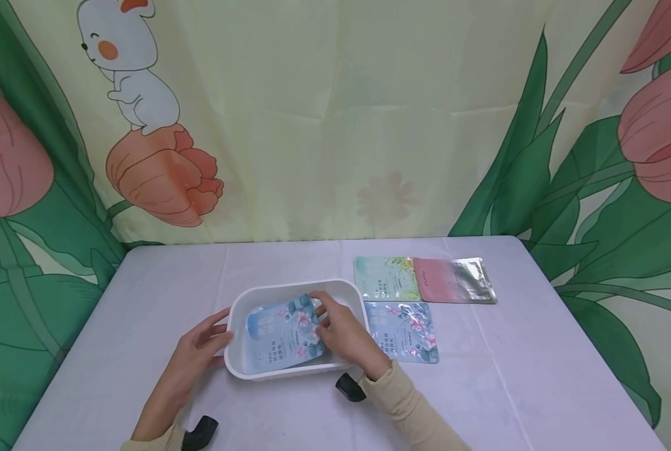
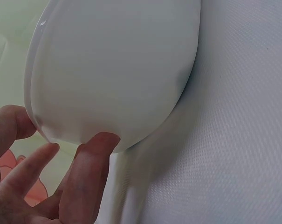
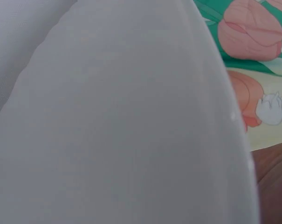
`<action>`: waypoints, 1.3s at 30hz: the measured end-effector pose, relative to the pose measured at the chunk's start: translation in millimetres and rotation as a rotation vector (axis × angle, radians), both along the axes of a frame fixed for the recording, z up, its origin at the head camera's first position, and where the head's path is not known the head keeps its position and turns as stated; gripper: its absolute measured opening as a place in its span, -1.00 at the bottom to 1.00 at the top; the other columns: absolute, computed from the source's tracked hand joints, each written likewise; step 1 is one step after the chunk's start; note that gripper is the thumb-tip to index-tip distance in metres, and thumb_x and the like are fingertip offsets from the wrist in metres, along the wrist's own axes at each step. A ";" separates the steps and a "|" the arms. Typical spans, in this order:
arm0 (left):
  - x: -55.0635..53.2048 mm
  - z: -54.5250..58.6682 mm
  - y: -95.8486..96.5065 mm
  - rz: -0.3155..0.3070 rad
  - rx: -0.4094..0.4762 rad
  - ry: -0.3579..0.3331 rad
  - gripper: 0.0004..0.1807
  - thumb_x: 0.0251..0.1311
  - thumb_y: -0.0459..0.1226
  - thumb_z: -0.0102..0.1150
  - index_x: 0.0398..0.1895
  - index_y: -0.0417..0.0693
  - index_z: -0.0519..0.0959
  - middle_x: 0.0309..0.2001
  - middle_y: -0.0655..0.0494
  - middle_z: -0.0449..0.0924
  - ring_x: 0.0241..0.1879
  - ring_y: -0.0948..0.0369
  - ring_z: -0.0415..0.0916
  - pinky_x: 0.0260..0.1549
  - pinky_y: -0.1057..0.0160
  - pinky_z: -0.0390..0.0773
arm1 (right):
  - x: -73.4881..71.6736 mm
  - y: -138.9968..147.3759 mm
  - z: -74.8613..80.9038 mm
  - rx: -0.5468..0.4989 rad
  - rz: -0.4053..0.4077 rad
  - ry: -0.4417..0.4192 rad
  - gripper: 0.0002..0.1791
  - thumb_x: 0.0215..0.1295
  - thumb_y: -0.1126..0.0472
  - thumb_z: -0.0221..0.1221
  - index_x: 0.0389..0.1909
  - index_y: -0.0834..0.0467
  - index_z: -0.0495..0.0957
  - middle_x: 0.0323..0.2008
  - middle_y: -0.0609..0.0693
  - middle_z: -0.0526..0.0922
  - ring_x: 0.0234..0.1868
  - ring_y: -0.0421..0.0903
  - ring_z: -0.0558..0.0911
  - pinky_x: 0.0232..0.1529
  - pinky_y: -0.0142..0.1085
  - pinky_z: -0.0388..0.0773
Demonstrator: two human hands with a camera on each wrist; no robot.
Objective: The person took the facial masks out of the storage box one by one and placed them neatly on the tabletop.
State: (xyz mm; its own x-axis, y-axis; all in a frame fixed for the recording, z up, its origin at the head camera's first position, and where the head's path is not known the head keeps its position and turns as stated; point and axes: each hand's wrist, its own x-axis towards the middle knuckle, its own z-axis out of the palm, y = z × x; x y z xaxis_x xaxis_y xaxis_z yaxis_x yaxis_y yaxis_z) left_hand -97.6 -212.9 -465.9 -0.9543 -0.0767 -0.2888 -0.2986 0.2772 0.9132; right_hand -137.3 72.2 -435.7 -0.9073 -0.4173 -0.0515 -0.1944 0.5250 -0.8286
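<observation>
A white plastic tray (image 1: 351,292) stands on the table with a blue floral face mask packet (image 1: 279,338) lying tilted inside it. My right hand (image 1: 343,332) reaches over the tray's right rim and pinches that packet by its right edge. At the opposite end, the fingers of my left hand (image 1: 197,347) touch the tray's outer wall. The left wrist view shows the left thumb (image 2: 92,158) against the tray wall (image 2: 117,74), with the other fingers near the rim. In the right wrist view, the tray wall (image 3: 131,116) hides the right fingertips.
Right of the tray lie a green face mask packet (image 1: 383,280), a pink and silver one (image 1: 453,280) and another blue floral one (image 1: 404,335). A white cloth (image 1: 504,388) covers the table. Behind hangs a printed curtain (image 1: 335,125).
</observation>
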 end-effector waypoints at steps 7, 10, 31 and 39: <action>0.9 -0.2 -0.7 -0.001 -0.017 0.007 -0.34 0.35 -0.03 0.19 0.48 0.17 0.27 0.30 -0.15 0.44 0.06 0.12 0.58 -0.17 0.28 0.68 | 2.0 4.0 2.1 -0.030 -0.004 0.058 -0.34 0.33 0.49 0.11 0.41 0.05 0.28 0.01 0.12 0.58 -0.11 -0.05 0.59 -0.17 -0.27 0.66; 1.2 0.0 -0.6 -0.002 -0.013 0.008 -0.34 0.35 -0.02 0.19 0.48 0.17 0.28 0.30 -0.15 0.44 0.06 0.12 0.58 -0.16 0.28 0.68 | 2.8 6.1 5.0 -0.052 0.003 0.073 -0.33 0.34 0.48 0.11 0.42 0.01 0.29 0.01 0.10 0.58 -0.12 -0.07 0.57 -0.22 -0.34 0.64; 0.8 -2.8 -0.5 -0.002 -0.021 0.018 -0.33 0.33 0.00 0.20 0.48 0.19 0.28 0.31 -0.14 0.44 0.06 0.14 0.59 -0.15 0.27 0.68 | 2.8 28.2 19.8 -0.186 -0.005 0.096 -0.32 0.34 0.52 0.10 0.40 -0.04 0.31 0.02 0.13 0.55 -0.06 0.01 0.64 -0.30 -0.34 0.68; 1.0 -3.3 0.2 0.000 -0.039 0.026 -0.32 0.32 0.03 0.21 0.47 0.19 0.28 0.29 -0.14 0.45 0.06 0.13 0.60 -0.13 0.24 0.69 | 1.5 36.0 23.5 -0.193 -0.046 0.079 -0.31 0.32 0.50 0.15 0.39 -0.08 0.33 0.01 0.10 0.56 -0.06 0.01 0.65 -0.27 -0.32 0.70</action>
